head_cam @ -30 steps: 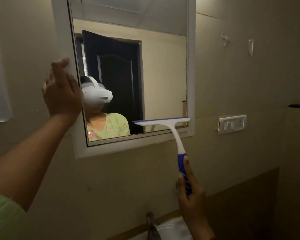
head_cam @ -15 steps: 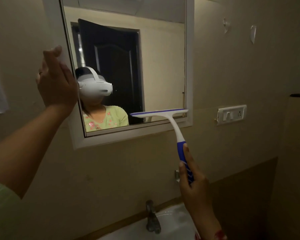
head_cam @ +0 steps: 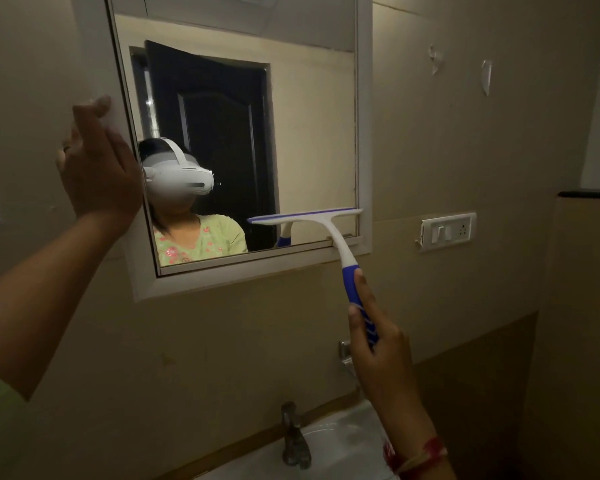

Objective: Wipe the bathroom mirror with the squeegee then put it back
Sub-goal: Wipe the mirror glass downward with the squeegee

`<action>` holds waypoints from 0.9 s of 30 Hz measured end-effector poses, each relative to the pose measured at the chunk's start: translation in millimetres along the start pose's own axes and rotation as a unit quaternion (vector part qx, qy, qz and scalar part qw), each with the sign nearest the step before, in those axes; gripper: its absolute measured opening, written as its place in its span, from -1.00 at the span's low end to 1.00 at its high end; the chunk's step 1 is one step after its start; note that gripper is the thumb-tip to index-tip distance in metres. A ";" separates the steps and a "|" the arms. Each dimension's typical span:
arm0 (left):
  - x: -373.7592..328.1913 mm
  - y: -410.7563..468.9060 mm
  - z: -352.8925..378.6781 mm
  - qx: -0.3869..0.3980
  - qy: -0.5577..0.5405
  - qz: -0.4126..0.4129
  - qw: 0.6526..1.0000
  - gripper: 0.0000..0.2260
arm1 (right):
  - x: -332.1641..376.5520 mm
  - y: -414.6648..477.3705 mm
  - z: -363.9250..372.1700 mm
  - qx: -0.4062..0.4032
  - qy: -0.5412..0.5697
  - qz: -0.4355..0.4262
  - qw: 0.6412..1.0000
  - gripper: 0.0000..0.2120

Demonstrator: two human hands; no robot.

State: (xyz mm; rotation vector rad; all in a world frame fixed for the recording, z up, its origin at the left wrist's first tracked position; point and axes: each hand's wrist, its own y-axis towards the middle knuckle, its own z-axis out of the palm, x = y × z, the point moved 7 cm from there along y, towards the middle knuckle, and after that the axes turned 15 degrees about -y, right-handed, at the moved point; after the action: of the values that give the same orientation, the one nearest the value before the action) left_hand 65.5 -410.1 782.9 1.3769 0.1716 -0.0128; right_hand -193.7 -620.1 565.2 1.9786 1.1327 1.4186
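With the right hand (head_cam: 378, 344) gripping the white-and-blue plastic squeegee (head_cam: 329, 233) at the white-framed wall mirror's (head_cam: 363, 133) five o'clock corner, probably touching glass, keep even pressure; the left hand (head_cam: 97, 168), loosely curled, steadies the frame.

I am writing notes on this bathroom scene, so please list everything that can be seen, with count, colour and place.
mirror: one, white frame, on the wall, upper centre
squeegee: one, white with blue handle, blade at the lower right of the mirror
switch plate: one, white, on the wall right of the mirror
tap: one, dull metal, below the mirror
sink: one, white, bottom centre, partly in view
wall hooks: two, pale, upper right wall
wall: beige, darker band low on the right
left hand: on the left edge of the mirror frame
right hand: holds the squeegee handle
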 end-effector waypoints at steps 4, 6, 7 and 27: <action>0.0 -0.2 -0.3 -0.014 -0.001 0.007 1.000 -0.71 | -8.3 -12.7 -2.0 0.025 -0.005 0.012 1.000 -0.51; -0.4 0.4 0.2 -0.017 -0.001 0.012 1.000 -0.75 | -11.0 -16.7 -3.4 0.036 -0.012 0.015 0.999 -0.53; -0.2 0.5 0.7 -0.019 0.001 0.016 1.000 -0.76 | -11.9 -17.7 -4.3 0.041 -0.015 0.016 0.999 -0.53; 2.9 1.9 1.6 -0.010 0.010 -0.013 1.000 -0.76 | 5.3 -10.3 -31.6 0.062 0.013 0.037 0.997 -0.57</action>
State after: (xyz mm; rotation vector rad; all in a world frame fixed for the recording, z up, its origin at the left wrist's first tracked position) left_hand 68.8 -411.1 784.6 1.3560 0.2054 -0.0191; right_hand -225.9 -613.1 572.1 2.1139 1.1974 1.4471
